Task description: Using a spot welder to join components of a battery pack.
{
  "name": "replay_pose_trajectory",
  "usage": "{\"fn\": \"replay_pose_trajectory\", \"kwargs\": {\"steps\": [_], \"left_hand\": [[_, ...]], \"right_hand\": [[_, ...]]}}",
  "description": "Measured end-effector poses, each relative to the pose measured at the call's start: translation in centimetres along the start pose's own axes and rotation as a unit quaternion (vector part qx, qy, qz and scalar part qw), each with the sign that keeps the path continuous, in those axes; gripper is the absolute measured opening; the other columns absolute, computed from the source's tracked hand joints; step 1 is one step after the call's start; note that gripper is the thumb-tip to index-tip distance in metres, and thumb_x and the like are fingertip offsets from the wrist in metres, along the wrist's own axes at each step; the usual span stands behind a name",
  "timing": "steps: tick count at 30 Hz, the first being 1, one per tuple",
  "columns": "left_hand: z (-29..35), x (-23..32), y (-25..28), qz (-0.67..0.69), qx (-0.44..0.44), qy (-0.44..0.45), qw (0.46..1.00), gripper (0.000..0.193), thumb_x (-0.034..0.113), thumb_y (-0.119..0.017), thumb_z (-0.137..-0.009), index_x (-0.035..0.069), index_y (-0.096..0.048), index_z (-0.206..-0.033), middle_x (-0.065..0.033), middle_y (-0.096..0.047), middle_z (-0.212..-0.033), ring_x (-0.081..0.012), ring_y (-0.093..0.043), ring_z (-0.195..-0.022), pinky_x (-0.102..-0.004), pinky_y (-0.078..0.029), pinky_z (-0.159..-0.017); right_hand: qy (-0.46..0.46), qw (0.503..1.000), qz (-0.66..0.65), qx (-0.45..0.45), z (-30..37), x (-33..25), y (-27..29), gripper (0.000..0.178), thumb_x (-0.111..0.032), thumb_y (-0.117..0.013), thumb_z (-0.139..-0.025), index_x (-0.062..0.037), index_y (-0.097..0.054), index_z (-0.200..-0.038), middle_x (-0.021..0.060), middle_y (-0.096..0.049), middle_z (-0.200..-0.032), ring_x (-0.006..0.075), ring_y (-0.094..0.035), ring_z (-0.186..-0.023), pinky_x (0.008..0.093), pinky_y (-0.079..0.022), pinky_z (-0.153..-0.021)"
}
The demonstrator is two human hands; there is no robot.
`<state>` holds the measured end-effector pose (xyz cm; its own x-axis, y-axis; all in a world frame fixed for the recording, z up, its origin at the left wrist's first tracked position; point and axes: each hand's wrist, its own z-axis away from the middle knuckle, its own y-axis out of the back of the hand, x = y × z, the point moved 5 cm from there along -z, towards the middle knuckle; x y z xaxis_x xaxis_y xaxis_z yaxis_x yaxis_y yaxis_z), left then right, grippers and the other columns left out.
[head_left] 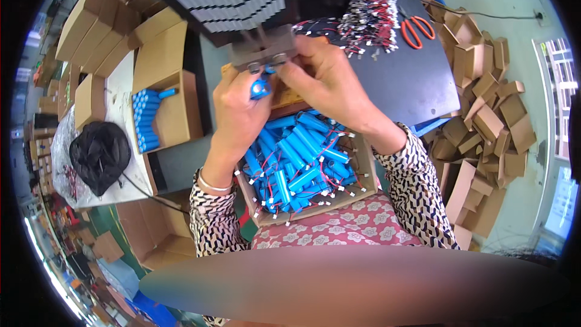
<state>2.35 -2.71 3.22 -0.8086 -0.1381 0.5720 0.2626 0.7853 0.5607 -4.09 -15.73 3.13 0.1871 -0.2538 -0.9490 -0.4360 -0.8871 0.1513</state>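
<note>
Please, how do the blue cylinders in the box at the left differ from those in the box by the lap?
The left cylinders are mostly packed in tidy rows; the lap cylinders lie jumbled. Wired white plugs show among the lap cylinders, none among the left cylinders. Both groups are blue, in cardboard boxes.

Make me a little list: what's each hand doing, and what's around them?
Left hand: curled around a blue cylinder
Right hand: beside a grey metal block, contact unclear
Below hands: cardboard box holding loose blue cylinders
Dark table: heaped wires, orange-handled scissors
Far left: black bundle
</note>
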Motion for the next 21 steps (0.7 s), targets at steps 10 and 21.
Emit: {"fn": "replay_pose_trajectory", "kwargs": {"steps": [10,21], "left_hand": [[1.0,-1.4,1.5,0.066,-0.07,0.071,0.993,0.017,0.002,-0.062,-0.083,0.001,-0.062,-0.1,-0.0138,-0.061,-0.091,-0.0275,-0.06,-0.077,-0.0338,-0.047,-0.069],[-0.1,0.3,-0.6,-0.007,-0.059,0.005,0.998,0.019,0.005,-0.064,-0.084,0.001,-0.064,-0.103,-0.0127,-0.066,-0.101,-0.0267,-0.058,-0.09,-0.0357,-0.045,-0.081]], "right_hand": [[0.122,0.973,0.033,-0.195,5.3,-4.0,4.4,0.005,-0.004,-0.06,-0.083,0.0002,-0.06,-0.086,0.0118,-0.059,-0.072,0.0234,-0.059,-0.063,0.0327,-0.046,-0.058],[0.009,0.79,0.613,0.021,1.0,8.3,8.8,0.014,-0.006,-0.056,-0.077,-0.0059,-0.058,-0.091,0.0123,-0.055,-0.087,0.0301,-0.055,-0.087,0.0404,-0.043,-0.077]]}}
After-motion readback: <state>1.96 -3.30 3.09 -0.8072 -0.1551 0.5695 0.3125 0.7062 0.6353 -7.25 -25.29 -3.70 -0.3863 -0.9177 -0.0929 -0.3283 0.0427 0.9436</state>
